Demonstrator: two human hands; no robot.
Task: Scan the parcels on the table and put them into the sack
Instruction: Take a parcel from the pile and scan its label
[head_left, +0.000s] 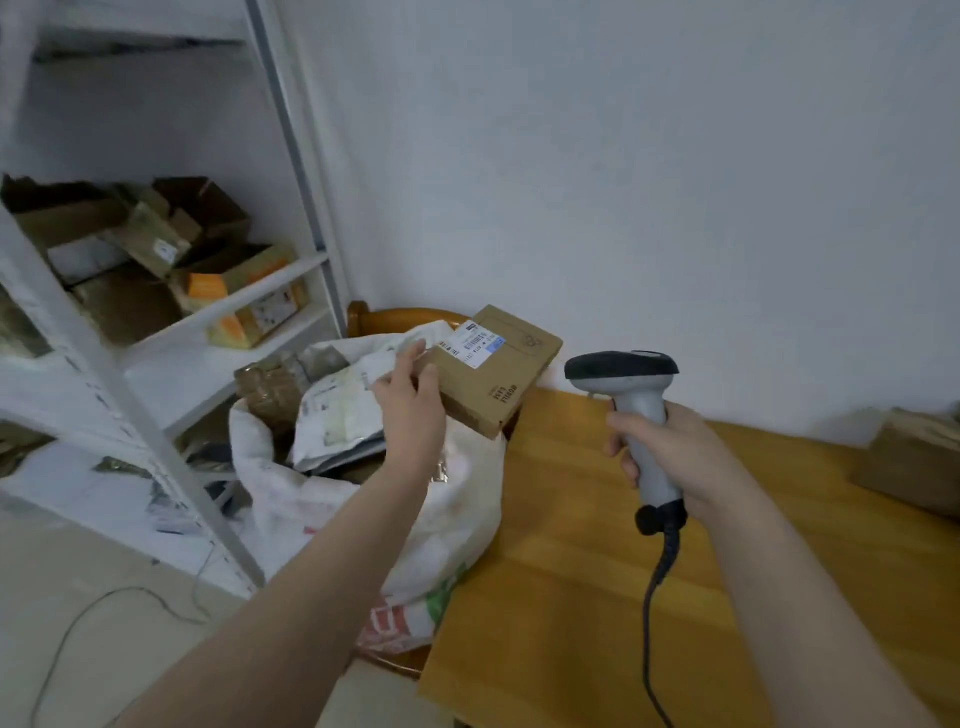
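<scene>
This looks like a small parcel storeroom or mail-sorting room. A white metal shelf rack (249, 296) on the left holds a jumble of cardboard boxes (171, 218). A white sack (457, 499) stuffed with mail bags (337, 415) stands beside a wooden surface (571, 571). A corded barcode scanner (644, 415) and a cardboard parcel (498, 379) bearing a shipping label (475, 343) are held up before plain white walls (675, 156).

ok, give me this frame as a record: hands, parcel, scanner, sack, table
left hand: grips cardboard parcel by its edge
cardboard parcel: label up, held over sack rim
right hand: grips scanner handle
scanner: upright above table, corded
sack: white, open, beside table, parcels inside
table: brown parcel at far right
</scene>
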